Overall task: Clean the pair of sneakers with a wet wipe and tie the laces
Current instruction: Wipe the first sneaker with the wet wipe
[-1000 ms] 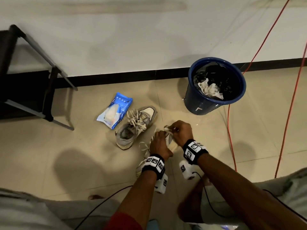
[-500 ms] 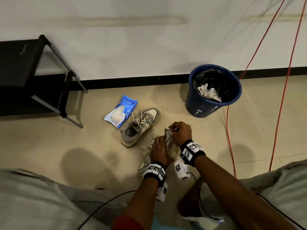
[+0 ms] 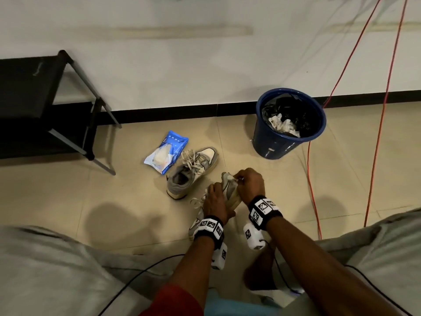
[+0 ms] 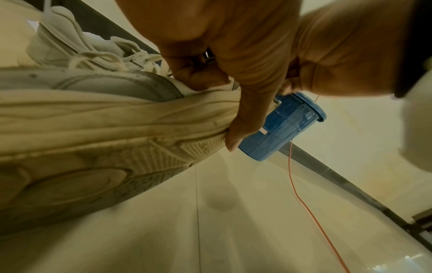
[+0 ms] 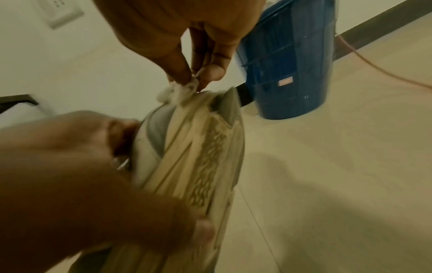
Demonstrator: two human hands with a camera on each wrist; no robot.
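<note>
A grey-and-white laced sneaker with a cream ridged sole [image 3: 230, 192] is shown lifted off the beige tiled floor [image 3: 341, 179] and turned on its side, gripped about its middle by the left hand [image 3: 215, 205], whose fingers are curled over the upper and whose thumb is pressed along the sole edge in the left wrist view. A small crumpled white wet wipe [image 5: 178, 91] is pinched between the thumb and fingertips of the right hand [image 3: 250, 183] and held against the toe end of that sneaker, just beyond the left hand. A second grey-and-white sneaker with loose, untied white laces [image 3: 192, 172] is seen resting on the floor just beside the held one, on its far left, toe directed toward the wall. A blue plastic pack of wet wipes [image 3: 167, 153] lies touching or nearly touching that second sneaker's laced side; white print is visible on the pack but is too small to be read. A round blue plastic bucket lined with a black bag [image 3: 288, 124] stands near the black skirting, crumpled white wipes lying inside; a small pale label on its wall cannot be read. Counted: two sneakers, one wipe in hand, one pack, one bucket, two orange-red cables [image 3: 378, 137] on the right part of the floor, and one black metal-framed bench [image 3: 45, 106] at the left wall.
</note>
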